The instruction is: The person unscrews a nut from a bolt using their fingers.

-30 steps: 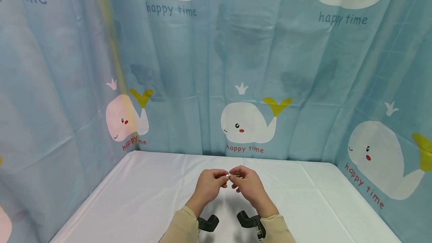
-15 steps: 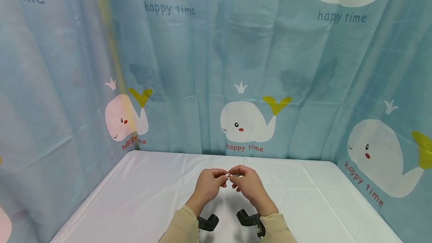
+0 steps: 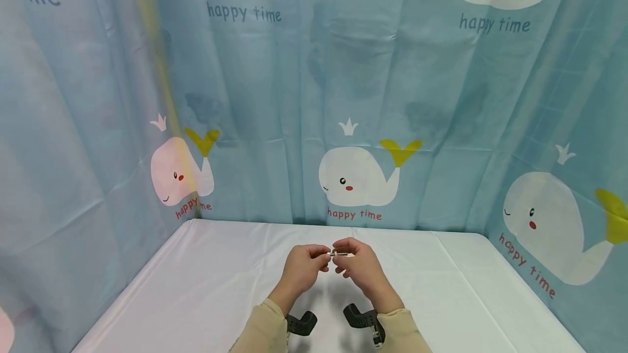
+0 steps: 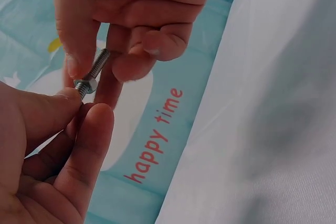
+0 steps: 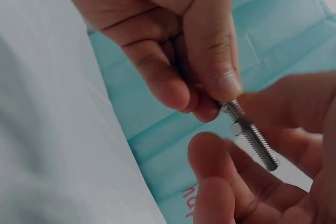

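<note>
A silver threaded bolt (image 4: 97, 65) with a nut (image 4: 86, 84) partway along its shaft is held between both hands above the table. My left hand (image 3: 303, 268) pinches one end of the bolt between thumb and fingers, hiding that end. Around the nut curl the thumb and fingers of my right hand (image 3: 363, 271). In the right wrist view the right thumb (image 5: 283, 98) lies close to the nut, and one fingertip (image 5: 207, 150) shows a small gap from it. The bolt's free threaded end (image 5: 269, 162) sticks out on the right hand's side.
White cloth covers the table (image 3: 221, 287) beneath the hands. A blue curtain (image 3: 265, 178) with whale prints and lettering surrounds the table's back and sides. A black wrist camera (image 3: 301, 323) is strapped to the left wrist, another black camera (image 3: 360, 317) to the right.
The right hand's thumb and index finger have spread slightly apart, so more of the bolt shows between them. The left hand keeps its pinch and has barely moved.
</note>
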Demonstrator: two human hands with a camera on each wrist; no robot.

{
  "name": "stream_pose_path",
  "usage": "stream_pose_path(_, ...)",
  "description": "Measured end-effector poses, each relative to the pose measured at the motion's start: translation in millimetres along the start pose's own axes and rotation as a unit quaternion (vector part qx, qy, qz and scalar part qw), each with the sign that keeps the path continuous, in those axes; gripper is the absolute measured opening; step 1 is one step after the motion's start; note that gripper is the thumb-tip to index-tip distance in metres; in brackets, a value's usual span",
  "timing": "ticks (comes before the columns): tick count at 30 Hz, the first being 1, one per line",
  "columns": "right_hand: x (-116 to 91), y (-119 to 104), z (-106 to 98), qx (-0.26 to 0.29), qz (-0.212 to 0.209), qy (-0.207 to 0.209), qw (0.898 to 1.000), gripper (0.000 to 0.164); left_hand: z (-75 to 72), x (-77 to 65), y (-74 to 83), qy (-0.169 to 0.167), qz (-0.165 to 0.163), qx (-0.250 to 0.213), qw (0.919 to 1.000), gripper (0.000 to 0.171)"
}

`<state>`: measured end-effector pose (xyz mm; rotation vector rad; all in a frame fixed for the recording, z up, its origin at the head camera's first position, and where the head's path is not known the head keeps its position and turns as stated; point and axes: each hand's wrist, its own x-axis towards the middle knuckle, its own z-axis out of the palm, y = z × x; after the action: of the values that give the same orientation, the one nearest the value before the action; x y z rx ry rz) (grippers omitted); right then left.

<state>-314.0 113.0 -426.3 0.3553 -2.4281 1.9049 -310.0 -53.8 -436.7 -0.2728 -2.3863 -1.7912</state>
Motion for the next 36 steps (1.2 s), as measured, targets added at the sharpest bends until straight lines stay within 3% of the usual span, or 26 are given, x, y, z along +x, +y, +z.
stream_pose_path(6, 0.3, 0.7, 0.0, -0.004, 0.020, 0.017, 1.000, 0.029, -0.6, 1.1, 0.0, -0.002, -0.003, 0.000, 1.0000, 0.011)
stream_pose_path(12, 1.8, 1.0, 0.6, -0.002, 0.018, 0.014, 1.000, 0.017, -0.5, 1.9, -0.3, -0.002, -0.004, -0.003, 1.0000, 0.010)
stream_pose_path(21, 0.8, -0.5, 0.2, 0.000, 0.023, 0.009, 1.000, 0.026, -1.0, 1.9, -0.1, 0.001, -0.006, 0.002, 1.0000, 0.011)
stream_pose_path(26, 1.1, -0.9, 1.1, -0.003, 0.008, 0.001, 1.000, 0.015, -1.0, 1.7, -0.2, 0.002, -0.004, 0.002, 1.0000, 0.010)
stream_pose_path(36, 0.5, 0.5, 0.6, 0.002, 0.026, 0.004, 1.000, 0.029, -1.2, 0.9, 1.8, 0.000, -0.003, -0.002, 1.0000, 0.011)
